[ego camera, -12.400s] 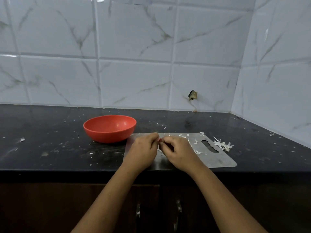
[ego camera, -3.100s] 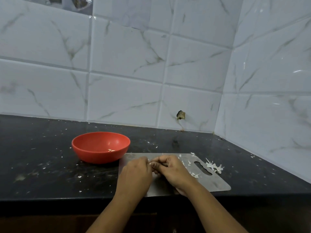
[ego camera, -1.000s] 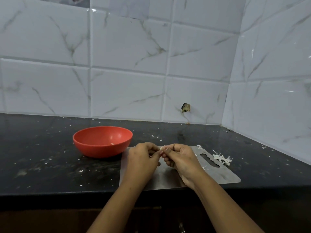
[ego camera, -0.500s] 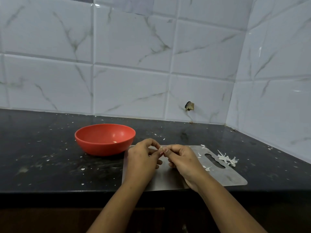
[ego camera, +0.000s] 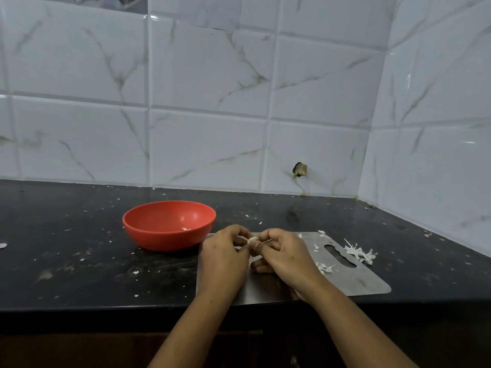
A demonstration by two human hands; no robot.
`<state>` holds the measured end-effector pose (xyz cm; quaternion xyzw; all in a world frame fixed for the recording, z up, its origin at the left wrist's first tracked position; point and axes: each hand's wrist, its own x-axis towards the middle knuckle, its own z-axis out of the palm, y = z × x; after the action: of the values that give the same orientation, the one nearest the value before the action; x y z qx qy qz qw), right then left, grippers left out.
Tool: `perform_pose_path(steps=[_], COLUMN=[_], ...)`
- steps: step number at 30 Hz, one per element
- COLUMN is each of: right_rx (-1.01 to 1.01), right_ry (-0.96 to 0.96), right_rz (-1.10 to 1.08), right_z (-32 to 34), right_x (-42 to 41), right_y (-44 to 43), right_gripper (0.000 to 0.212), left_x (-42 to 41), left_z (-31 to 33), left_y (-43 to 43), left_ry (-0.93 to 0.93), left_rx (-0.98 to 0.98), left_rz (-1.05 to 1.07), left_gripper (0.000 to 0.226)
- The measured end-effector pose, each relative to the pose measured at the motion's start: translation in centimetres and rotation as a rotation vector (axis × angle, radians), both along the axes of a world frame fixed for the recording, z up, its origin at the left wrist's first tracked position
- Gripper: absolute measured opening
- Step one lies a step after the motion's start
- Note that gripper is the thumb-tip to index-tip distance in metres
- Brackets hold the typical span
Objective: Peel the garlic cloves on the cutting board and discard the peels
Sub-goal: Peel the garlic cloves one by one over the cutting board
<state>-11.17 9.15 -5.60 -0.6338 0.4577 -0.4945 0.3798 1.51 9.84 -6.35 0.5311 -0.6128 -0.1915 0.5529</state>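
A small pale garlic clove (ego camera: pixel 252 240) is pinched between the fingertips of both hands, just above the steel cutting board (ego camera: pixel 353 282). My left hand (ego camera: pixel 224 257) grips it from the left and my right hand (ego camera: pixel 284 254) from the right, with a thin strip of peel sticking out by my right thumb. Loose white peels (ego camera: pixel 358 252) lie in a heap at the board's far right corner, and a few scraps (ego camera: pixel 322 267) rest beside my right hand. Any other cloves on the board are hidden by my hands.
A red bowl (ego camera: pixel 148 232) stands on the black counter (ego camera: pixel 66 248) just left of the board, with a pale bit inside. Peel flecks dot the counter. Tiled walls close the back and right. The counter's front edge runs under my wrists.
Both hands stay together over the board, working the clove. Since half a second ago the clove shows more between my fingertips. The view has shifted slightly.
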Motion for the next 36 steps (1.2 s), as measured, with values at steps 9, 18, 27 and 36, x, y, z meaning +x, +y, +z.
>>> perform_pose_path(steps=[9, 18, 27, 36], right_rx=[-0.005, 0.01, 0.05, 0.05], right_ry=[0.028, 0.012, 0.022, 0.096], right_rz=[0.054, 0.075, 0.098, 0.156], right_z=[0.6, 0.7, 0.7, 0.5], right_x=[-0.3, -0.5, -0.9, -1.1], right_y=[-0.5, -0.8, -1.3, -1.4], right_gripper=[0.01, 0.013, 0.011, 0.013], left_x=[0.2, 0.3, 0.4, 0.5], left_z=[0.2, -0.1, 0.4, 0.2], left_y=[-0.1, -0.3, 0.1, -0.2], left_ry=[-0.034, 0.006, 0.049, 0.093], left_rx=[0.057, 0.109, 0.149, 0.173], left_rz=[-0.024, -0.058, -0.087, -0.094], left_gripper=[0.01, 0.019, 0.023, 0.019])
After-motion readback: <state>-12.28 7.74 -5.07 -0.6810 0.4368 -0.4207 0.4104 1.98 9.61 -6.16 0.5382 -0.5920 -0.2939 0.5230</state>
